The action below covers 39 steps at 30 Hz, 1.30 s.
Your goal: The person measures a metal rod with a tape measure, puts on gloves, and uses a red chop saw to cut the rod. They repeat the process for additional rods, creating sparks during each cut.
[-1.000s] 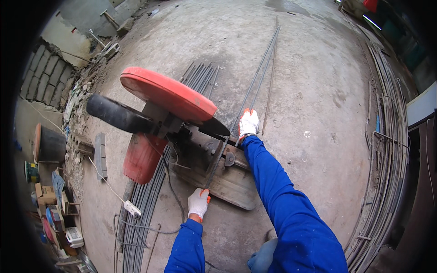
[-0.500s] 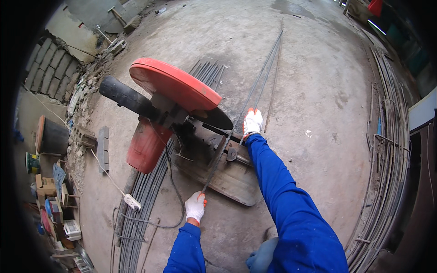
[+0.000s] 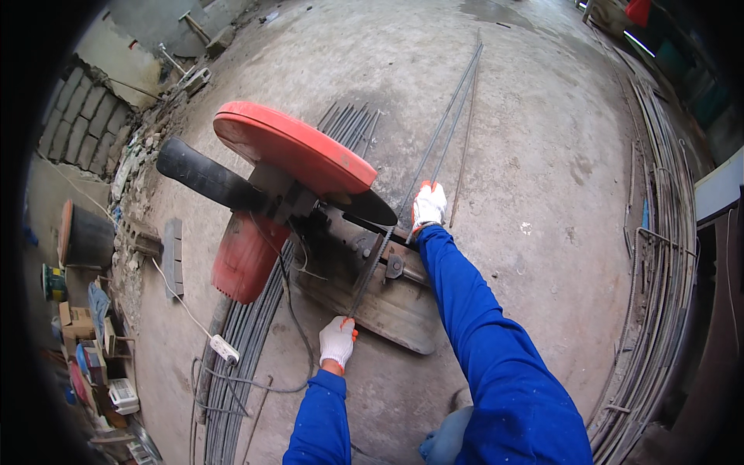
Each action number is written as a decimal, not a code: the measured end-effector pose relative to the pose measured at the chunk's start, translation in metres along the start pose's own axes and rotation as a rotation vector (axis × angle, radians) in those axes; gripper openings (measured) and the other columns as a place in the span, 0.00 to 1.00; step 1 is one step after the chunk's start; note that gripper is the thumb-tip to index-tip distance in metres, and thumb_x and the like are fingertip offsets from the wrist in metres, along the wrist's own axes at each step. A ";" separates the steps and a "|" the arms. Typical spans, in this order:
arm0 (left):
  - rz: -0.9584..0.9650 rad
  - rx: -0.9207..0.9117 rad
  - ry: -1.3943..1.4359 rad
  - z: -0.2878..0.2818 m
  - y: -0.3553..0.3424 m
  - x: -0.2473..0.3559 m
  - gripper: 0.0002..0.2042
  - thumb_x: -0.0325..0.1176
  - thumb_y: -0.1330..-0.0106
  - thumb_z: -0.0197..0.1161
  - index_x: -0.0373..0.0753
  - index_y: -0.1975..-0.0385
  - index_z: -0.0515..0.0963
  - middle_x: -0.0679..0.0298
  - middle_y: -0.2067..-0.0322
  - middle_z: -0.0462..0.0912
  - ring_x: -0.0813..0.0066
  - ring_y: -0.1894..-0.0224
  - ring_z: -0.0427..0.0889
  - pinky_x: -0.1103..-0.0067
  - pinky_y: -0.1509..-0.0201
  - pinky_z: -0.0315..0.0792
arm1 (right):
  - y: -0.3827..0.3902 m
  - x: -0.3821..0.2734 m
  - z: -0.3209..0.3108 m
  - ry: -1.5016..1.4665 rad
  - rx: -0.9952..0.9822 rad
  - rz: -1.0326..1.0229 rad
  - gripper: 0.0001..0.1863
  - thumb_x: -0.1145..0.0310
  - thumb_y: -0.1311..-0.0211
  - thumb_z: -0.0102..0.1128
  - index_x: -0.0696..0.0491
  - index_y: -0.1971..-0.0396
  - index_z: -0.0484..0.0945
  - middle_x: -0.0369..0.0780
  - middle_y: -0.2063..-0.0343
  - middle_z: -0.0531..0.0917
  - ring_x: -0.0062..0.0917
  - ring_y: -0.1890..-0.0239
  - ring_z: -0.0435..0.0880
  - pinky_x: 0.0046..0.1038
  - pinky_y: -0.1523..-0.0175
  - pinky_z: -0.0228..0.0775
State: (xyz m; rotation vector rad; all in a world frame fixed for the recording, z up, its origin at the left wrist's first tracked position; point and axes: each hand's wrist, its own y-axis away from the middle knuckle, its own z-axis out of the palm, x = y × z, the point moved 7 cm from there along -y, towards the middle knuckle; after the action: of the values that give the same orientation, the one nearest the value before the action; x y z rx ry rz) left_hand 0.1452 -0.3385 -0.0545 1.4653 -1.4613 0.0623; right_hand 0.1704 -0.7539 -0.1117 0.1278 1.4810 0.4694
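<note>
A cut-off saw (image 3: pixel 298 147) with a red disc guard, black handle and red motor stands in front of me, its dark cutting disc (image 3: pixel 373 204) above the metal base (image 3: pixel 387 314). My left hand (image 3: pixel 338 339), in a white glove, is closed on the near end of a ribbed steel bar (image 3: pixel 364 283). That bar crosses the base beside the clamp and runs far forward. Beyond the clamp, my gloved right hand (image 3: pixel 429 205) is closed around a steel rod (image 3: pixel 452 136). This rod converges with the bar at the far tip; whether they are one bent piece I cannot tell.
A bundle of steel bars (image 3: pixel 246 356) lies under and behind the saw. A power strip (image 3: pixel 225 348) and its cables rest there. More long bars (image 3: pixel 668 232) line the right side. Along the left are a black bucket (image 3: pixel 87 236), rubble and boxes (image 3: pixel 76 324).
My left hand has moved slightly forward with the bar, and its far tip sits a little farther away. My right hand keeps its grip, nearly in place. The saw appears shifted slightly left.
</note>
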 end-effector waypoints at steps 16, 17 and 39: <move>-0.016 -0.017 0.052 0.002 -0.004 -0.006 0.11 0.35 0.28 0.60 0.32 0.59 0.80 0.64 0.74 0.83 0.81 0.75 0.79 0.81 0.70 0.74 | 0.002 -0.003 0.004 -0.068 0.006 -0.008 0.13 0.62 0.26 0.52 0.56 0.56 0.75 0.37 0.77 0.75 0.21 0.80 0.72 0.29 0.75 0.63; -0.010 -0.018 0.051 0.002 -0.004 -0.006 0.11 0.35 0.28 0.61 0.32 0.59 0.80 0.64 0.74 0.83 0.82 0.75 0.79 0.81 0.70 0.74 | 0.005 -0.005 0.005 -0.092 0.005 -0.001 0.12 0.62 0.26 0.51 0.56 0.56 0.74 0.36 0.78 0.74 0.20 0.80 0.71 0.28 0.76 0.62; -0.050 -0.028 0.071 0.000 -0.003 -0.005 0.11 0.35 0.28 0.61 0.32 0.58 0.80 0.63 0.74 0.84 0.81 0.74 0.79 0.80 0.69 0.74 | 0.013 0.006 0.031 -0.185 -0.022 0.033 0.15 0.66 0.26 0.51 0.61 0.48 0.73 0.40 0.69 0.79 0.23 0.74 0.79 0.26 0.70 0.76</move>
State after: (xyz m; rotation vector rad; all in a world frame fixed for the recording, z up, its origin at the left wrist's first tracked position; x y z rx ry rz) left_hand 0.1457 -0.3356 -0.0600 1.4621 -1.3630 0.0626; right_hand 0.1974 -0.7340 -0.1100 0.1742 1.2937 0.4878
